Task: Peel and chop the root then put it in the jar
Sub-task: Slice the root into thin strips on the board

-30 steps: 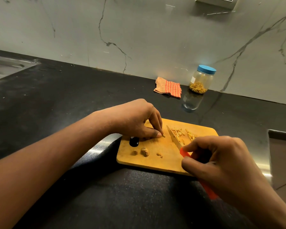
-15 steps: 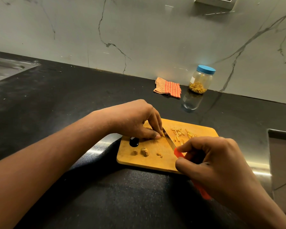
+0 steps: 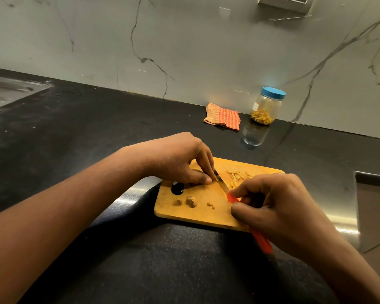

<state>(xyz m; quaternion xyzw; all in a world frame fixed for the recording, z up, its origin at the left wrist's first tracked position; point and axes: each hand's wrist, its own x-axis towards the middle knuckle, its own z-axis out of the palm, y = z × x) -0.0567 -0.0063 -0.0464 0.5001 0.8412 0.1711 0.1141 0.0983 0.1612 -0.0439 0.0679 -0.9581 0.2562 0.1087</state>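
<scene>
Here, a small piece of root (image 3: 217,178) is pinched down onto the cutting board (image 3: 195,215) by the curled thumb and fingertips (image 3: 206,180) of the left hand (image 3: 180,163). A knife (image 3: 223,187) is set right against those fingertips, its blade resting on the root. Its red handle is wrapped by the closed fingers of the right hand (image 3: 279,207), and the handle's end sticks out below the palm. Thin cut strips (image 3: 237,175) are heaped on the far side of the blade, and three rough scraps (image 3: 191,201) are scattered near the board's front edge. The board is laid on a black counter (image 3: 97,132). Well apart, against the marble wall (image 3: 206,51), a jar (image 3: 267,106) with a blue lid is stood, with yellow pieces seen at its bottom. A checked cloth (image 3: 223,116) is crumpled just beside it.
</scene>
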